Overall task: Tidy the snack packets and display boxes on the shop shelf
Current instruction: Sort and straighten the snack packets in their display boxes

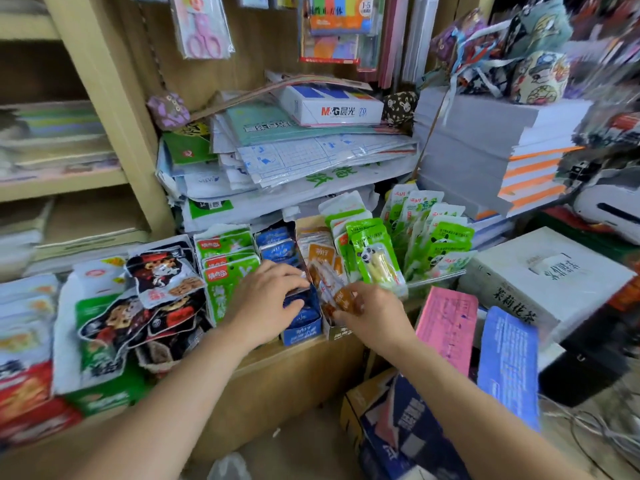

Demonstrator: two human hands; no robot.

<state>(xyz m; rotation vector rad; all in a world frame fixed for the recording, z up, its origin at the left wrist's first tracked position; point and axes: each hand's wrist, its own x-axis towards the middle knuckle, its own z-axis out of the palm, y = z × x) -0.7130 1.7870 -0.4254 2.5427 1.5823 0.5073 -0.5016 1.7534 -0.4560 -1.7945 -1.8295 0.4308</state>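
On the wooden shelf (277, 355) stand several display boxes of snack packets side by side. My left hand (266, 299) reaches into the blue box (301, 327), its fingers curled over the blue packets (277, 247) at the box's divider. My right hand (370, 313) pinches orange-brown packets (332, 289) over the brown box (339, 332) just to the right. Behind it stand green panda packets (372, 258) upright. Green seaweed packets (225, 268) fill the box to the left. Dark packets with a cartoon figure (162, 275) lie in a loose heap at far left.
Stacks of paper and notebooks (294, 157) lie behind the snacks. A white carton (540, 271) sits right, with pink (446, 327) and blue (509, 368) booklets leaning below. A cardboard box (391, 420) stands on the floor. Red and white packets (27, 375) crowd the far left.
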